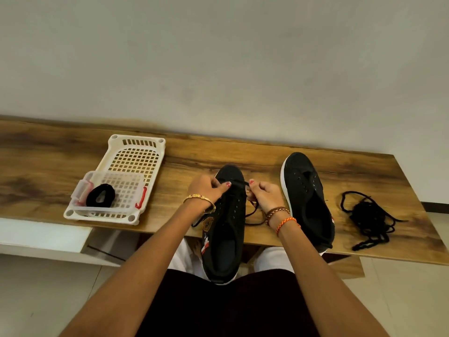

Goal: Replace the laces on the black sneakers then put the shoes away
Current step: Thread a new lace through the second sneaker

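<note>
Sneaker [224, 239] nearest, heel hanging off the front edge of the wooden tabletop [243, 152] toward the lap, toe pointing at the wall. Black lace [239, 183] stretched flat across the lowest eyelets near the toe, one end pinched by the left hand [206, 190], thumb and fingers curled round it, the other end pinched the same way by the right hand [263, 194], slack trailing in a loop beside the right wrist. Best done by drawing both ends level before crossing, keeping the bar flat and untwisted, then feeding each tip up through the next eyelet pair with even tension; probably wise to steady the shoe, since the overhanging heel could tip it. Just beyond on the right, second sneaker [307, 198] lying unlaced on the table, eyelets bare. Further right, tangled pile of black laces [369, 220], likely the removed ones. On the far left, white perforated basket [136, 152] with a clear lidded box [107, 210] resting in its near end, a coiled black lace [100, 198] inside, seemingly the spare for the other shoe.
</note>
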